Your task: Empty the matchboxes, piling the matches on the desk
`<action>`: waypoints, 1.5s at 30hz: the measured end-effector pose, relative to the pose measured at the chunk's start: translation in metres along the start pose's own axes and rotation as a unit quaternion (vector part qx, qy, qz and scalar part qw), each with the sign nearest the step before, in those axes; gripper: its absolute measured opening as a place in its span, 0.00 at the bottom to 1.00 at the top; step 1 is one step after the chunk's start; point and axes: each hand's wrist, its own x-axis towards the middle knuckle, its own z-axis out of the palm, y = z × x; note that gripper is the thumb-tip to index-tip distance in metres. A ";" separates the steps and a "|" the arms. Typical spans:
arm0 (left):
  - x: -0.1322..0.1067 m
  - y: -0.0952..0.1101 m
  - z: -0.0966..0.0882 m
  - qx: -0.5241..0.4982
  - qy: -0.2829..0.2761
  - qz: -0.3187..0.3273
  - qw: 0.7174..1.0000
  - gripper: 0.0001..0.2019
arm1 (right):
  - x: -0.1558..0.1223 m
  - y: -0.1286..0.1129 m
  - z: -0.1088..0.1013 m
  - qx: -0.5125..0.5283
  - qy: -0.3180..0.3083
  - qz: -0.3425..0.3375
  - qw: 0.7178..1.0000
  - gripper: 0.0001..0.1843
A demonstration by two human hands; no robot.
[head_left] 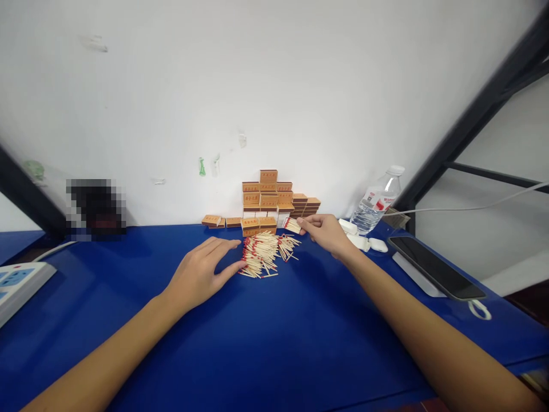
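Observation:
A heap of loose matches [261, 252] with red heads lies on the blue table [257, 337]. At its left edge rests my left hand [203, 269], thumb and fingers apart, fingertips at the matches and nothing gripped. My right hand [321, 232] pinches a small white matchbox tray [292, 225] filled with matches, held tilted just above a smaller cluster of matches [287, 246]. Behind the heap, orange-brown matchboxes [268, 199] are stacked against the wall. Two more matchboxes [258, 225] stand directly behind the matches, and a few others [213, 221] lie to the left.
At the right stand a clear water bottle [380, 200], a white earbud case [377, 245] and a dark phone [435, 267] propped on a white object. A white power strip [26, 289] sits at the left edge. Black metal bars rise on both sides.

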 end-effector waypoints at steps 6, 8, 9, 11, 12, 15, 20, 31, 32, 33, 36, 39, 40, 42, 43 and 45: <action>0.000 -0.003 0.000 -0.009 -0.004 -0.006 1.000 0.15 | -0.006 0.000 0.014 -0.105 -0.017 -0.060 0.993 0.19; 0.000 -0.003 0.000 -0.008 -0.008 -0.005 1.000 0.14 | -0.011 -0.005 0.015 -0.164 -0.015 -0.100 0.981 0.16; 0.001 -0.003 -0.001 -0.007 -0.008 -0.003 1.000 0.13 | -0.014 -0.009 0.015 -0.198 -0.014 -0.121 0.973 0.14; 0.001 -0.003 -0.002 -0.006 -0.006 0.001 1.000 0.13 | -0.019 -0.015 0.015 -0.262 -0.019 -0.162 0.951 0.10; 0.001 -0.003 -0.002 -0.005 -0.005 0.004 1.000 0.12 | -0.021 -0.018 0.014 -0.293 -0.023 -0.180 0.939 0.09; 0.002 -0.003 -0.003 0.001 -0.005 0.013 1.000 0.11 | -0.027 -0.027 0.012 -0.382 -0.040 -0.234 0.893 0.10; 0.001 -0.004 -0.003 0.006 0.002 0.022 1.000 0.10 | -0.033 -0.038 0.008 -0.450 -0.041 -0.322 0.832 0.17; 0.004 -0.004 -0.008 0.010 0.026 0.022 0.999 0.09 | -0.038 -0.044 -0.008 -0.301 0.140 -0.340 0.880 0.18; 0.004 -0.004 -0.008 0.011 0.026 0.023 0.999 0.09 | -0.037 -0.044 -0.010 -0.272 0.176 -0.328 0.887 0.18; 0.004 -0.004 -0.008 0.011 0.028 0.025 0.999 0.09 | -0.035 -0.044 -0.013 -0.237 0.216 -0.309 0.895 0.19; 0.004 -0.004 -0.008 0.014 0.032 0.033 0.999 0.08 | -0.020 -0.037 -0.020 -0.090 0.299 -0.218 0.925 0.22; 0.004 -0.004 -0.008 0.018 0.031 0.038 0.999 0.08 | 0.001 -0.020 -0.031 0.065 0.273 -0.087 0.956 0.24; 0.004 -0.004 -0.007 0.017 0.029 0.038 0.999 0.08 | 0.008 -0.014 -0.035 0.097 0.254 -0.044 0.961 0.25; 0.004 -0.004 -0.006 0.013 0.027 0.038 0.999 0.08 | 0.019 -0.003 -0.046 0.122 0.222 0.018 0.967 0.25; 0.003 -0.005 -0.006 0.011 0.026 0.036 0.999 0.09 | 0.022 0.002 -0.052 0.116 0.208 0.036 0.971 0.25; 0.003 -0.006 -0.005 0.012 0.026 0.034 0.999 0.09 | 0.026 0.007 -0.066 0.073 0.181 0.050 0.979 0.24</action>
